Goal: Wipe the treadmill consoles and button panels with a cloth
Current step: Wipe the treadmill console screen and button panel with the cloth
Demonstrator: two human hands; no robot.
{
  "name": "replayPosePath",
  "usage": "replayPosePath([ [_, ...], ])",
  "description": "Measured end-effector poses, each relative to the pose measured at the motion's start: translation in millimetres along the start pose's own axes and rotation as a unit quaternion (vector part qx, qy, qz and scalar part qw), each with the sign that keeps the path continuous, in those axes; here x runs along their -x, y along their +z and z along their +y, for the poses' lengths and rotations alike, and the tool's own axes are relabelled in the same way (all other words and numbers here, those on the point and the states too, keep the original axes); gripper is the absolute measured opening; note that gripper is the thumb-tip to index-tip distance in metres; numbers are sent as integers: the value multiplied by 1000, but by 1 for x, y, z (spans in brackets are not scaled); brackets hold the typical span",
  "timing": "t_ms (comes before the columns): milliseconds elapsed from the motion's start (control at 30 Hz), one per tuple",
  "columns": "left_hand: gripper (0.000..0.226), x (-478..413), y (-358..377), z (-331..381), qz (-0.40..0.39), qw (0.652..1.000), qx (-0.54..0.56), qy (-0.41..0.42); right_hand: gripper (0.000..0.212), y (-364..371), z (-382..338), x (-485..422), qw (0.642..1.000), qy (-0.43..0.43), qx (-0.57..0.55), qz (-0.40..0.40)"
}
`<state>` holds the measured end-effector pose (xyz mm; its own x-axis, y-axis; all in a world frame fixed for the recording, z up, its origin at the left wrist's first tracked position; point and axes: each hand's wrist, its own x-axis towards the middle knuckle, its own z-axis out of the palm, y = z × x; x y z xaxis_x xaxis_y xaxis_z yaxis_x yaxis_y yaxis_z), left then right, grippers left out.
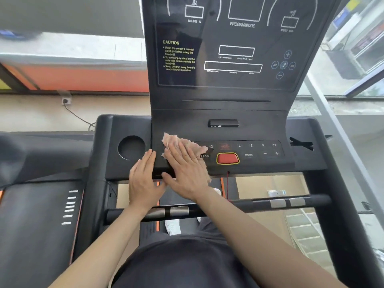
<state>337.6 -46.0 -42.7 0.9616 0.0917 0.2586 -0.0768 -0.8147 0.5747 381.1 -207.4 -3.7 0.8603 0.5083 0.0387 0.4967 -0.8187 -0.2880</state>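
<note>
The right hand (185, 175) lies flat with straight fingers and presses a pink cloth (176, 142) on the left end of the button panel (249, 150), at 9 o'clock from the red stop button (227, 158). The left hand (143, 179) is released, with fingers straight, and rests on the front edge at 8 o'clock from the cloth. The round cup holder (131, 147) is at 9 o'clock.

Pink cloth (182, 145), black console (224, 113), red button (227, 158)
</note>
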Motion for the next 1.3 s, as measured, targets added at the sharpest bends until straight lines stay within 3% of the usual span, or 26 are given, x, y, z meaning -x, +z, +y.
replayPosePath([
  [267,57,25,-17,-27,1,999,-15,41,57,14,3,-3,985,-169,-42,8],
  [433,55,24,-18,-19,-10,1000,-2,-1,47,14,29,17,983,-173,-37,52],
  [567,55,27,-18,-15,-13,1000,-22,-10,47,-5,66,42,993,-104,19,59],
  [700,70,30,-12,11,-43,994,-43,-95,53,-26,112,65,995,29,81,53],
  [833,86,39,-7,37,-76,983,-56,-156,58,-46,155,94,987,148,60,27],
  [933,76,54,-9,56,-63,980,-32,-187,65,-53,176,118,975,209,47,58],
  [1000,62,70,-8,71,-61,983,-4,-173,73,-63,170,131,965,251,16,71],
  [1100,50,96,-7,99,-85,985,39,-147,54,-74,150,152,963,245,-40,102],
  [1167,43,112,-12,126,-117,978,64,-161,35,-82,129,171,953,224,-158,126],
  [1233,36,131,-17,153,-138,972,83,-173,14,-86,108,193,935,189,-285,96],
  [1300,36,152,-23,177,-135,966,114,-188,14,-87,86,214,898,166,-406,38],
])
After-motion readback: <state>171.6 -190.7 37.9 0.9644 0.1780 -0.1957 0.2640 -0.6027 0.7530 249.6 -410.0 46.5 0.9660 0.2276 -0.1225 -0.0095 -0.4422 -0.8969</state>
